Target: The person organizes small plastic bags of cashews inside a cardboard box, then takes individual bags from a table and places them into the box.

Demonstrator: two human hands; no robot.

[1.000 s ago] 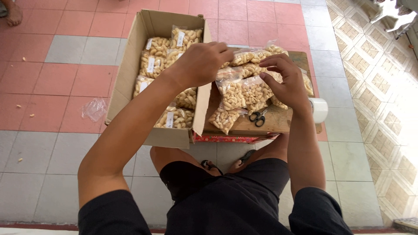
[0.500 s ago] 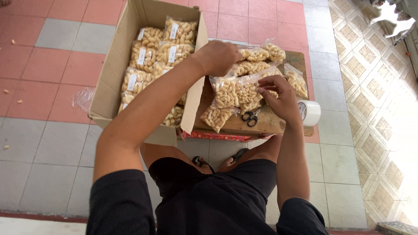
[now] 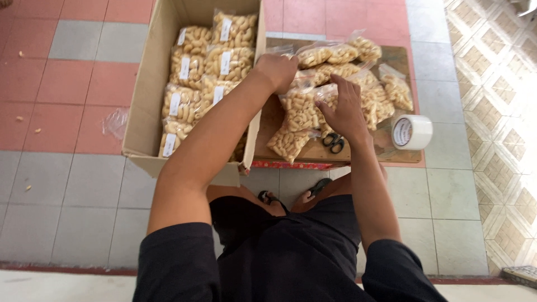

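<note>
**Desk:** What does the head camera show?

**Photographer:** A seated person packing clear bags of pale, curled snacks. The cardboard box (image 3: 146, 106) stands on the tiled floor (image 3: 78, 184) and serves as the landmark. Just right of it, touching its side wall, lies a low wooden board (image 3: 391, 152) heaped with loose snack bags (image 3: 335, 84).

**Desk:** And the hands?

**Photographer:** The left hand (image 3: 278, 71) is at the box's right wall, its grip closed on the top of one bag (image 3: 302, 106) from the heap. The right hand (image 3: 344, 109) rests on the same heap further right of the box, fingers spread flat over the bags; it presses more than it clasps.

**Desk:** How far along is the job?

**Photographer:** By my reading, well past halfway. Labelled bags (image 3: 207, 61) already fill the box in rows, nearly to its near wall. Fewer bags remain on the board, so that pile looks like what is left.

**Desk:** Anything else in view?

**Photographer:** Black scissors (image 3: 334, 141) on the board, near its front edge, right of the box. A roll of clear tape (image 3: 411, 132) at the board's far right edge. A crumpled plastic scrap (image 3: 114, 122) on the floor, left of the box.
</note>
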